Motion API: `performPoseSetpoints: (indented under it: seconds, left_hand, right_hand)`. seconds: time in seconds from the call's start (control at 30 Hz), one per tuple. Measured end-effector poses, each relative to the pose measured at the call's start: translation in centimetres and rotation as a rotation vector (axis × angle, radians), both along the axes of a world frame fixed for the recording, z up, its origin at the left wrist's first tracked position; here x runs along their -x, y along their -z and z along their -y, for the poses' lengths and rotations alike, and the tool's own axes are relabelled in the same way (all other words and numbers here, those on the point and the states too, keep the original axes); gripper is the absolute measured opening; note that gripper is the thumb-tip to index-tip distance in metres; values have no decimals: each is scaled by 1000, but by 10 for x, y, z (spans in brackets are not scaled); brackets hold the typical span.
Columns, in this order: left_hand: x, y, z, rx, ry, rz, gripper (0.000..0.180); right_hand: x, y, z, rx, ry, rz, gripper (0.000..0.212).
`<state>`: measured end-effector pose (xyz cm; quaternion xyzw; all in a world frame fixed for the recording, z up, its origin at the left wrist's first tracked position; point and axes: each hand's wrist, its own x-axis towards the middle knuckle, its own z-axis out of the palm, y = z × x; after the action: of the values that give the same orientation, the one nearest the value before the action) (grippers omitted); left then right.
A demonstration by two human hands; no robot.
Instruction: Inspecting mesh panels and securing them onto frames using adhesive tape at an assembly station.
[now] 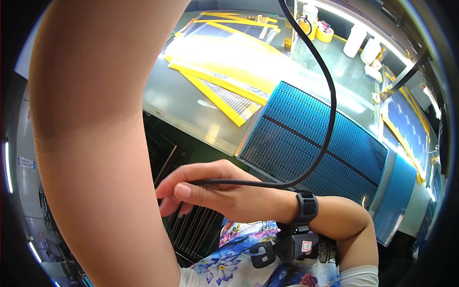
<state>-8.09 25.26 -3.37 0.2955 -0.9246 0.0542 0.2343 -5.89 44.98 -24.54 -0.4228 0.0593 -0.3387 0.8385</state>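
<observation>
The right hand [224,191] points leftward, a black cable [333,95] pinched between thumb and fingers; the left hand is out of view beyond the raised left arm [91,143], so I cannot tell its state. From the right hand, the cable runs back along the wrist, then curves upward. It looks light, flexible and smooth, probably easiest to grip near the thumb. Behind the hand is a wrist strap [307,204]; the sticker [306,246] below it is illegible. Dark lettering marks the floral shirt [222,268]. Beyond lie a blue slotted panel [311,129] and yellow-edged sheets [210,72].
</observation>
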Motion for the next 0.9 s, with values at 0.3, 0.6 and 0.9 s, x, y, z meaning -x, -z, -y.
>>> performPoseSetpoints:
  seconds: [0.3, 0.6, 0.9]
  left_hand:
    - [-100, 161, -106, -337, 8, -409, 36]
    - [14, 205, -131, -237, 342, -836, 37]
    - [-10, 203, -168, -192, 600, -908, 39]
  right_hand:
    - [5, 25, -10, 194, -97, -136, 29]
    - [5, 97, 34, -125, -158, 100, 45]
    - [60, 110, 74, 87, -207, 7, 33]
